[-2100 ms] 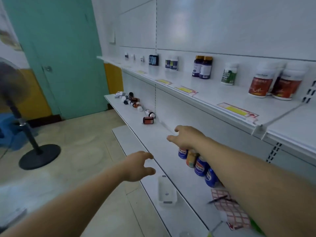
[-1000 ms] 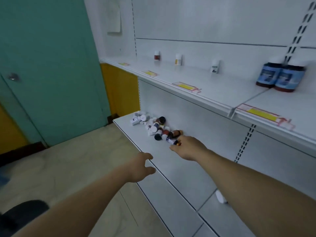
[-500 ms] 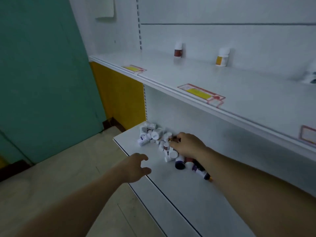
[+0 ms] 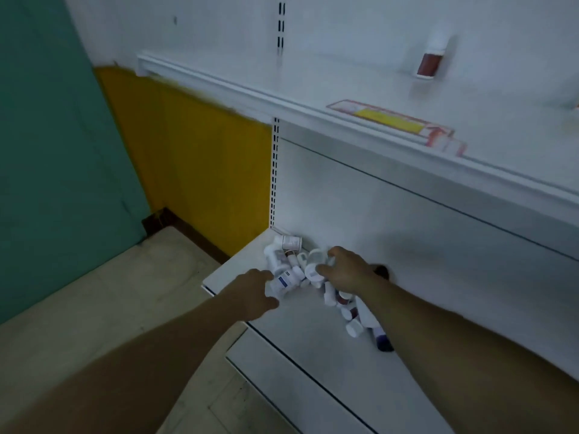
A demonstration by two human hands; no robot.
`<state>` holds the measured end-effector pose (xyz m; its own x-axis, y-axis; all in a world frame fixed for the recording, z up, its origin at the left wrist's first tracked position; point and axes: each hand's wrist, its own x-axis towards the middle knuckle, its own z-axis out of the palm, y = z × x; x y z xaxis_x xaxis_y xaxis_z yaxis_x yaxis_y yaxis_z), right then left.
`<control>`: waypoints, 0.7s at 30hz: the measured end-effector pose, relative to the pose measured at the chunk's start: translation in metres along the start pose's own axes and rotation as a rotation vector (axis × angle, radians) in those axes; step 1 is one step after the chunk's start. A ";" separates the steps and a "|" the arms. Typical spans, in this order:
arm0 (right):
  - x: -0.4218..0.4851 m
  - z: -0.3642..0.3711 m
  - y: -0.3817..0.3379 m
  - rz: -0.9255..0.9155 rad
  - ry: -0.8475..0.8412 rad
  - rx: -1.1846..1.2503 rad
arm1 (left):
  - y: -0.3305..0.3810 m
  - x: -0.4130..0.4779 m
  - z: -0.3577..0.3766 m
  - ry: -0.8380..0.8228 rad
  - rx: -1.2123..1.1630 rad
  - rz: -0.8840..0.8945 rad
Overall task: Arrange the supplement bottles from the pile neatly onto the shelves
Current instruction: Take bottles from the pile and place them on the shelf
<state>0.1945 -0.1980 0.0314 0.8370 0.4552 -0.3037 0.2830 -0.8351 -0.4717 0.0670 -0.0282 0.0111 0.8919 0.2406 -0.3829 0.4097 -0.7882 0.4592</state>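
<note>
Both hands were in the pile of bottles (image 4: 294, 270) at the lower shelf's (image 4: 313, 346) left end: the left hand (image 4: 255, 292) lay open against a labelled bottle (image 4: 283, 281), the right hand (image 4: 344, 272) curled around a white-capped bottle (image 4: 315, 270). They looked light, stiff, smooth and prone to rolling, so gripping round the body seemed best.

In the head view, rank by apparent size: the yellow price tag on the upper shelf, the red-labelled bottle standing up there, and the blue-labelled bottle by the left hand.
Largest to smallest:
1. yellow price tag
2. red-labelled bottle
3. blue-labelled bottle, though it looks close to the red one; blur and differing distance from the camera leave that pair unsure.
</note>
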 end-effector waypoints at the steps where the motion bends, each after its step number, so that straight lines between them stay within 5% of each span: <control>1: 0.011 0.008 -0.001 0.012 0.000 0.007 | -0.006 0.012 0.000 0.004 -0.008 0.011; 10: 0.088 0.085 0.020 0.017 0.021 -0.115 | -0.028 0.107 0.062 0.114 -0.185 0.035; 15: 0.090 0.095 0.030 0.007 0.268 -0.002 | -0.030 0.123 0.083 0.214 -0.282 -0.011; 18: 0.071 0.077 0.026 0.087 0.407 0.353 | -0.024 0.112 0.074 0.179 -0.463 -0.065; 21: 0.031 0.051 0.018 0.279 0.289 1.170 | -0.009 0.083 0.053 0.146 -0.690 -0.085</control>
<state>0.2016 -0.1833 -0.0289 0.9163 0.0970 -0.3886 -0.3858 -0.0467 -0.9214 0.1269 -0.0307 -0.0671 0.8481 0.3972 -0.3507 0.4638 -0.2362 0.8539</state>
